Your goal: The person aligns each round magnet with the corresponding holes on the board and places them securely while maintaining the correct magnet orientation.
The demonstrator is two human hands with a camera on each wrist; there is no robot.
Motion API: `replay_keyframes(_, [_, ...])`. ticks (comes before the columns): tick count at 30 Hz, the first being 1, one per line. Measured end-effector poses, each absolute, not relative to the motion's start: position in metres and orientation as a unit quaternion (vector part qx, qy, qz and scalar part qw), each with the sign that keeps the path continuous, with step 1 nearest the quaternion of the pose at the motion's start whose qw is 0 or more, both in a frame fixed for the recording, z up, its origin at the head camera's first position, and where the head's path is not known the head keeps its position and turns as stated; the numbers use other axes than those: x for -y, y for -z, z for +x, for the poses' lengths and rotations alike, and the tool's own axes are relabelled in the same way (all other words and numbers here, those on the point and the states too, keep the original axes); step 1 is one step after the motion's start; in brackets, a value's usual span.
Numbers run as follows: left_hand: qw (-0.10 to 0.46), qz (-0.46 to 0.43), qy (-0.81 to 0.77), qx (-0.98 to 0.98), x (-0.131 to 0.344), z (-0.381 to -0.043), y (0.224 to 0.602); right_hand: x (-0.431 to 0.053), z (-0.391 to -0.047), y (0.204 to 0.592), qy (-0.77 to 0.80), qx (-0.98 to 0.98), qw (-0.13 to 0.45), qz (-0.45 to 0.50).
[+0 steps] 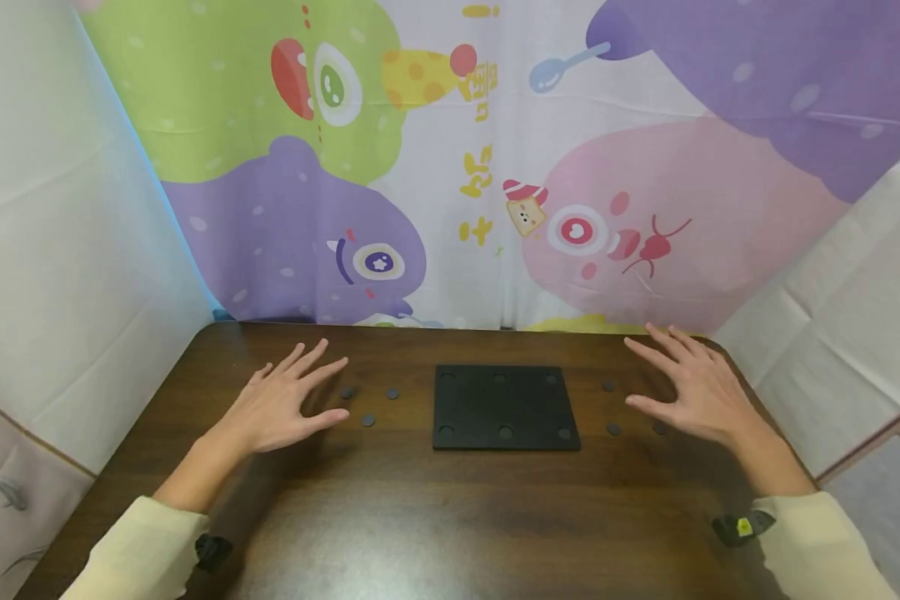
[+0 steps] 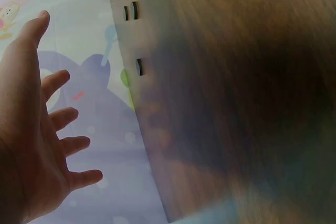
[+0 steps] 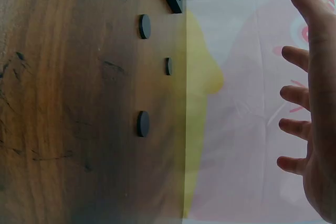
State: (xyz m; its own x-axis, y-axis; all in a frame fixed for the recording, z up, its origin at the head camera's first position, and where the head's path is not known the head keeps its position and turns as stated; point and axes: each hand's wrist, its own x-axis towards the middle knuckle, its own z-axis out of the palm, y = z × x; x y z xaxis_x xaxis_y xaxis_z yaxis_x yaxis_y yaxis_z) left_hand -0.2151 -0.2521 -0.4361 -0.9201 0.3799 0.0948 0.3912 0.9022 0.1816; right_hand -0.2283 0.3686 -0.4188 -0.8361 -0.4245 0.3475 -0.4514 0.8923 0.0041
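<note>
A black rectangular board (image 1: 504, 404) with several shallow round recesses lies on the brown wooden table. Three small dark discs lie left of it, one of them the nearer disc (image 1: 368, 421). Three more lie to its right, among them a front disc (image 1: 613, 430); the right wrist view shows them as thick round pieces, such as the lowest disc (image 3: 143, 124). My left hand (image 1: 281, 408) hovers beside the left discs, fingers spread, holding nothing. Above the table near the right discs, my right hand (image 1: 701, 387) is likewise spread and holds nothing.
Behind the table (image 1: 420, 517) hangs a curtain (image 1: 465, 275) printed with cartoon creatures. White cloth walls (image 1: 82, 225) stand at both sides. Each forearm wears a dark strap, such as the right strap (image 1: 742, 527), at the sleeve's end.
</note>
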Motion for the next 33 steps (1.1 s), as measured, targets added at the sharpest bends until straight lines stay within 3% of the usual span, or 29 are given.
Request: replay_keyframes(33, [0.035, -0.202, 0.144, 0.968, 0.226, -0.230, 0.448, -0.343, -0.220, 0.431, -0.116, 0.934, 0.211, 0.264])
